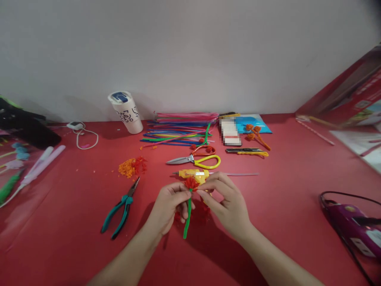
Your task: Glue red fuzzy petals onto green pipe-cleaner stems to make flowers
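My left hand pinches a pipe-cleaner flower, its green stem hanging downward and its red fuzzy head on top. At the right side of that head, the thumb and index finger of my right hand are closed on a small red bit. Just beyond my hands lies a yellow glue gun with a glue stick out of its back. Below and behind my fingers, more red pieces rest on the table, partly hidden.
Scissors lie past the glue gun, with pliers to the left near orange clippings. Bundled pipe cleaners, a tumbler and a utility knife are toward the wall. A purple power strip sits at right.
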A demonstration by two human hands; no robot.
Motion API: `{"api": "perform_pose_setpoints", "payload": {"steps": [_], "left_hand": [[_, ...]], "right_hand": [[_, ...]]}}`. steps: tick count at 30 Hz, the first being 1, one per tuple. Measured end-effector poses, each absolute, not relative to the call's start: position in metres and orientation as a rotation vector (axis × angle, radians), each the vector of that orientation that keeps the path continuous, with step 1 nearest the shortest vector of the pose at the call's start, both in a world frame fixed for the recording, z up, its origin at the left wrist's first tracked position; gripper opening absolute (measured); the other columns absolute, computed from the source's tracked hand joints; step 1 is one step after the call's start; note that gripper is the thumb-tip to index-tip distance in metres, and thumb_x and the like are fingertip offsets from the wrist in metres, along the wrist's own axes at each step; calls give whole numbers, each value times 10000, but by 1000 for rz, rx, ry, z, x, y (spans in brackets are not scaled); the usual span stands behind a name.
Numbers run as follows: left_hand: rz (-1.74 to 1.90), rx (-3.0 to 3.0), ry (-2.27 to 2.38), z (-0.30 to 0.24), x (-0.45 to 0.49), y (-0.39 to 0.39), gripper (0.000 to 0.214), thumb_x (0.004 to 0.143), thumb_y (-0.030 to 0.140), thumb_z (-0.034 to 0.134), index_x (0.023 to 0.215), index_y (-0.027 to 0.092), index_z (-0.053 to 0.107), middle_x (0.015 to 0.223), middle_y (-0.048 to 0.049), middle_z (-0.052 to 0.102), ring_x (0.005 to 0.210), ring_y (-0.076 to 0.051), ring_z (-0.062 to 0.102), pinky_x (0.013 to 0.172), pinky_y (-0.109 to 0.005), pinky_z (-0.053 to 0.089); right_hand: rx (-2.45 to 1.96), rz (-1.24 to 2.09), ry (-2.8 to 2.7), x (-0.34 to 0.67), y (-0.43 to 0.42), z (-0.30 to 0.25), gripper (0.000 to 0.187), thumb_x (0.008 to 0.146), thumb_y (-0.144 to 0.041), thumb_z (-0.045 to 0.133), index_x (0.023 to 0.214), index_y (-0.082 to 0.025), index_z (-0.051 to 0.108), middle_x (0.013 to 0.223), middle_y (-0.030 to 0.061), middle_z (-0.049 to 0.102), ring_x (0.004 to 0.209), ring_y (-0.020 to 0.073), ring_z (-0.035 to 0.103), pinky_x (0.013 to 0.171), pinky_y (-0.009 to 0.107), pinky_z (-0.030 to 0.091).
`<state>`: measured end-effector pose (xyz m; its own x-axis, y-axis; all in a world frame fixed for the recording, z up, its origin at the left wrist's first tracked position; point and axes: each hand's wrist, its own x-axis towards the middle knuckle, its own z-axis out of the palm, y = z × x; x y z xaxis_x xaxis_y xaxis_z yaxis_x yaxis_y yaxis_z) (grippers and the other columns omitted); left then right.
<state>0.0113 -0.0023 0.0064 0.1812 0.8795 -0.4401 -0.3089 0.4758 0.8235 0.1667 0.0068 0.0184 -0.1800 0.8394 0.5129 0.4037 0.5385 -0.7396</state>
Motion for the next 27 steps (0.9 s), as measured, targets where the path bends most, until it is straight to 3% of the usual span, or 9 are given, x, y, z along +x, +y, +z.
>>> {"api": "perform_pose_setpoints", "payload": {"steps": [8,15,27], "left_hand": [[919,665,1093,10,13,-3,178,629,284,649,616,162,520,466,5,618,266,-59,431,263,-144,317],[955,816,1202,11,18,-5,175,678,291,615,603,169,515,322,58,494,250,-68,411,279,-148,332],[931,1014,1353,11,17,-8,95,679,239,574,624,180,524,372,76,484,311,-84,475,328,-163,389]], "right_hand": [[-1018,477,-1855,168,8,14,83,810,-170,603,748,-217,633,747,11,571,735,154,546,651,283,453],[-961,301,-1973,168,8,14,77,804,-129,591,800,-195,631,757,23,542,715,152,497,648,295,416],[-925,77,-2060,170,9,10,91,810,-111,561,813,-189,607,772,47,579,708,162,485,640,296,420]]}}
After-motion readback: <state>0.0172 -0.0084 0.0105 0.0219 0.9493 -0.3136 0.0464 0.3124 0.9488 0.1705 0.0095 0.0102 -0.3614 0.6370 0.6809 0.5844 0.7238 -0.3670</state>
